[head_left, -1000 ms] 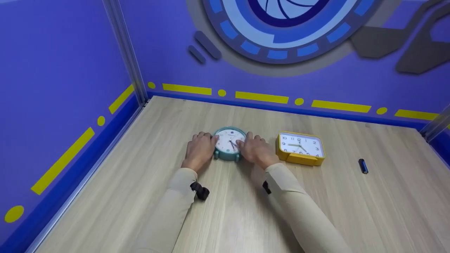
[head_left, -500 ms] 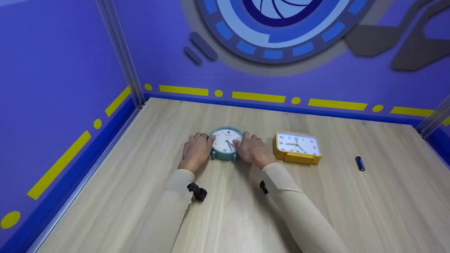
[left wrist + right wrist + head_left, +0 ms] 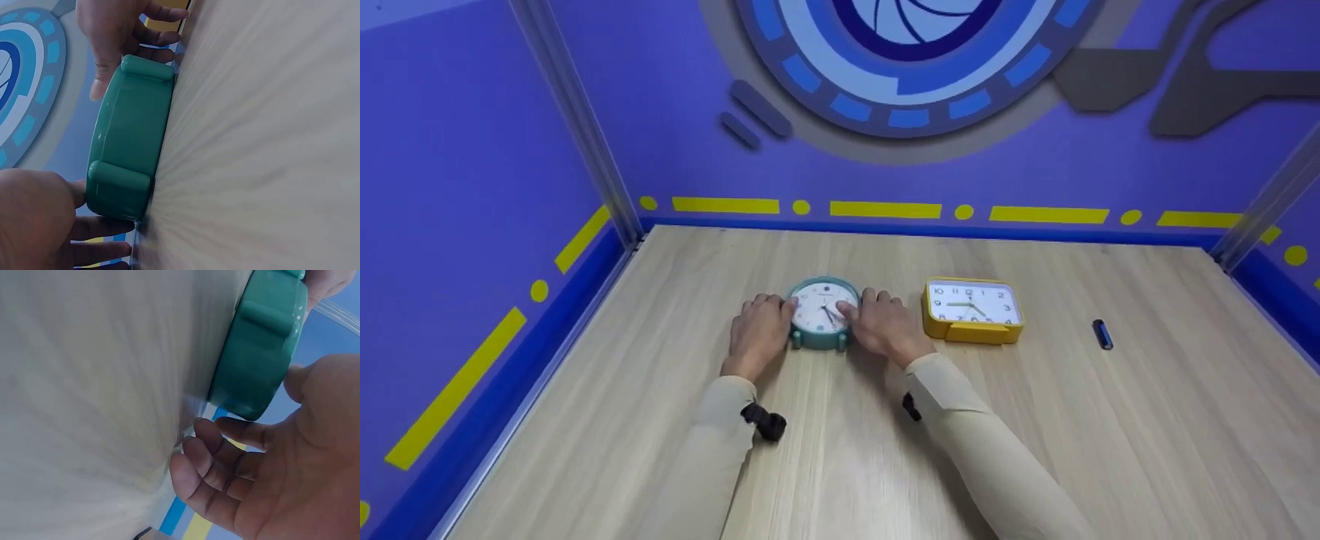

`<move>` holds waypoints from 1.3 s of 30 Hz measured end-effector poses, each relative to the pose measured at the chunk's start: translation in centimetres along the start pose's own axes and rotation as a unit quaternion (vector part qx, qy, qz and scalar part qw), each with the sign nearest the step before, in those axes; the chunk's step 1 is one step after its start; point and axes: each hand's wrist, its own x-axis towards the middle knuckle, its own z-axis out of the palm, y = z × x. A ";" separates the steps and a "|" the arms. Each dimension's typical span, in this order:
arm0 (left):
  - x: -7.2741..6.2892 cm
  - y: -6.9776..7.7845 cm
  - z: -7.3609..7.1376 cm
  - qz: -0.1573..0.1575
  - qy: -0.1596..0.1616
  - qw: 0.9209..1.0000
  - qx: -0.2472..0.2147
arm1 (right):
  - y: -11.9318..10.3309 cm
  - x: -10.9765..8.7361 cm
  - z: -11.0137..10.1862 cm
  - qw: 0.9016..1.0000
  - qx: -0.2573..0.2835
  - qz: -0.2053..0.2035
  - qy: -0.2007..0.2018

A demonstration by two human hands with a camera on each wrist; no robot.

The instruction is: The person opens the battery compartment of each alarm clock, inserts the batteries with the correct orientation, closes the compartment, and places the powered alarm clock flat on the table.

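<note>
A round teal-green alarm clock (image 3: 819,301) lies on its back on the table, its white face up and two short feet toward me. My left hand (image 3: 760,334) holds its left side, with the thumb on the rim. From the other side, my right hand (image 3: 887,325) grips it, the thumb reaching over the edge of the face. In the left wrist view the clock's green case (image 3: 130,132) sits between both hands. The right wrist view has the index finger against the green case (image 3: 256,354) and the other fingers curled beside it, near the tabletop.
A yellow rectangular alarm clock (image 3: 973,331) lies face up just right of my right hand. Farther right is a small dark blue battery (image 3: 1102,334). The wooden table (image 3: 1155,420) meets a purple back wall (image 3: 877,176) and a left side wall (image 3: 457,187).
The head view has shifted, so everything appears a little farther left. Both hands stay on the green clock, and neither clock nor the battery has visibly moved on the table.
</note>
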 end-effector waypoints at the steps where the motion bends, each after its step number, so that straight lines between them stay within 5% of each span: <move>1: -0.1 0.0 0.0 0.002 0.000 1.000 -0.003 | 0.1 -0.2 0.1 1.000 -0.004 -0.003 0.004; 15: -0.3 -0.4 -0.1 -0.001 -0.010 1.000 -0.024 | 0.2 -2.3 0.5 0.999 -0.003 -0.026 0.027; 31: -0.2 0.2 0.1 0.000 0.000 0.999 -0.032 | 1.5 -3.5 -0.9 0.999 0.031 -0.022 0.008; 39: -0.3 1.1 -0.6 0.000 0.067 0.996 -0.062 | 2.2 -3.9 -1.6 0.998 0.048 -0.020 0.048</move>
